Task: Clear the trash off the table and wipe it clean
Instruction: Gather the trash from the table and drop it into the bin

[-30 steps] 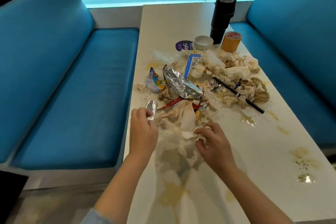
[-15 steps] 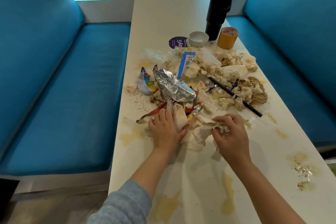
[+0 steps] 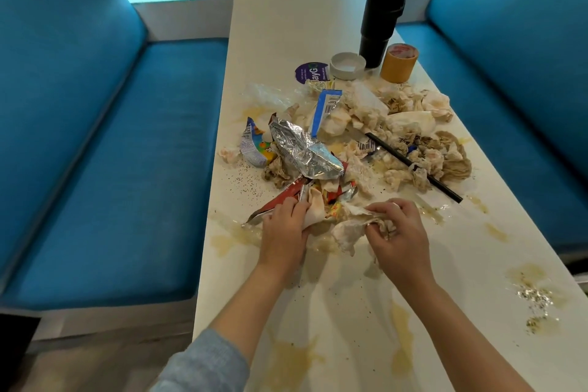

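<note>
The white table (image 3: 286, 25) is a mess: yellowish stains (image 3: 292, 360) and dark crumbs (image 3: 248, 183) mark its top, and in the middle lies a heap of soiled napkins (image 3: 413, 124), mixed with a foil bag (image 3: 305, 153), a blue wrapper (image 3: 326, 108), a red wrapper (image 3: 284, 197) and a black straw (image 3: 413, 165). Toward the far end a black tumbler (image 3: 383, 9) stands upright, just beside a tape roll (image 3: 399, 64), a white dish (image 3: 347, 65) and a purple disc (image 3: 310, 72) lying flat.

black tumbler (image 3: 383, 9) upright | brown tape roll (image 3: 399, 63) beside it | blue benches (image 3: 127, 137) either side
</note>
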Demonstrator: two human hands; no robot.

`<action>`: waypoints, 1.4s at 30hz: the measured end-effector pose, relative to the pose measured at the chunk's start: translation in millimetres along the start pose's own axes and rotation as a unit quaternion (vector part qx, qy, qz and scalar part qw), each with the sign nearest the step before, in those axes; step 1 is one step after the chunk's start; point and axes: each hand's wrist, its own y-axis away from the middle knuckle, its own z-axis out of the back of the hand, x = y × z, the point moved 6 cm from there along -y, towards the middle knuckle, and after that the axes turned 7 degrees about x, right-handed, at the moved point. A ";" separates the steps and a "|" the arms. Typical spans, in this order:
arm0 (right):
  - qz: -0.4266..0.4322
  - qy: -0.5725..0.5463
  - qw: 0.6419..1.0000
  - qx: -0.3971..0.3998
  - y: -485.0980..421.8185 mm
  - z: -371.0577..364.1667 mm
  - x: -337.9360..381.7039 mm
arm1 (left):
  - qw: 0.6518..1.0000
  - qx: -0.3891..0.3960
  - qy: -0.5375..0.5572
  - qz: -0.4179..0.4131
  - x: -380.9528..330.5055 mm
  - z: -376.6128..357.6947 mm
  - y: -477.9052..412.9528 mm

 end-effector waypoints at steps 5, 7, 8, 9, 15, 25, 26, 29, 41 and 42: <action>0.001 -0.007 1.000 -0.001 2.8 -2.0 5.4 | 0.985 0.024 0.167 0.033 8.7 17.0 -4.7; 0.002 -0.013 1.000 -0.002 2.9 -1.8 8.4 | 0.973 0.001 0.225 0.050 7.6 30.5 -8.9; 0.001 -0.017 1.000 -0.004 2.8 -1.2 9.9 | 0.967 -0.011 0.250 0.055 6.1 37.3 -11.1; 0.002 -0.021 1.000 -0.007 2.8 -0.2 11.8 | 0.961 -0.020 0.269 0.060 4.3 43.7 -13.1; 0.006 -0.042 0.999 -0.022 3.6 4.8 21.7 | 0.938 -0.066 0.332 0.075 -5.5 68.4 -18.5; 0.014 -0.064 0.997 -0.028 6.3 12.3 33.5 | 0.873 -0.070 0.470 0.107 -27.7 100.4 -17.2; 0.015 -0.065 0.997 -0.030 6.5 12.8 33.9 | 0.861 -0.079 0.490 0.114 -27.9 103.0 -17.1; 0.019 -0.071 0.997 -0.035 6.2 15.6 35.8 | 0.823 -0.101 0.543 0.132 -29.1 112.4 -18.3; 0.023 -0.105 0.993 -0.053 4.4 32.6 43.8 | 0.781 -0.095 0.608 0.109 -52.5 138.3 -32.5; 0.023 -0.107 0.993 -0.055 4.3 33.2 43.7 | 0.779 -0.092 0.611 0.107 -54.3 139.1 -33.0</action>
